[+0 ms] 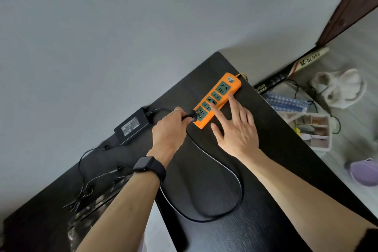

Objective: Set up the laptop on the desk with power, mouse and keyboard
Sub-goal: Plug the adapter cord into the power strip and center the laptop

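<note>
— Where's your left hand?
— My left hand [169, 127] reaches forward, wrist straight, fingers curled tight round a plug [191, 113].
— And the right?
— My right hand [238, 129] is just beside it, palm down, fingers straight and spread. That forearm stretches in from the lower right.

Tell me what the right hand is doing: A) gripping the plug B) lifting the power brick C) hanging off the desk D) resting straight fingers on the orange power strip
D: the right hand lays straight fingers on the orange power strip, while the left hand holds the black plug at its near end.
</note>
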Tool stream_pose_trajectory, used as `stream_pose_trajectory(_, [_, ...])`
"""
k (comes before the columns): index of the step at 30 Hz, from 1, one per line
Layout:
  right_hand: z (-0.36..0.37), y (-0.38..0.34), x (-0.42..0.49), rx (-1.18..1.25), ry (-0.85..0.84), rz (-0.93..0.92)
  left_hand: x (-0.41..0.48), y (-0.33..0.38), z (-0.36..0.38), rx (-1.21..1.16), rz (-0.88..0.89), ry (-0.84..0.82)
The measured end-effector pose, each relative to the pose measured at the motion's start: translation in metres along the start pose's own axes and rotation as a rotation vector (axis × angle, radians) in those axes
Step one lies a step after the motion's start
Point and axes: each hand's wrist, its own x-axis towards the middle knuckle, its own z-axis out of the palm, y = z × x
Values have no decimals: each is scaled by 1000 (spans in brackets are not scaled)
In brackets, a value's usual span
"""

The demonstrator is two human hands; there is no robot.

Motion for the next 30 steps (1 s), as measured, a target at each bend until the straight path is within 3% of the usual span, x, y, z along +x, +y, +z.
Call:
stream_pose_trajectory(12, [-1, 0, -1, -14, -21, 18, -2, 5, 1, 105, 42, -22])
stream_pose_trajectory(18, [-3, -4, -1, -26, -22, 29, -2, 4, 6, 31, 65, 31])
stream_pose_trajectory(22, [-4, -2, 1, -28, -28, 38, 3, 8, 11, 166, 182, 66])
stream_pose_trajectory(27, [0, -3, -2, -36, 0, 30, 2, 3, 25, 159, 264, 228])
stream_pose_trajectory(30, [-1, -3, 1, -33, -17, 43, 7, 0, 23, 173, 301, 203])
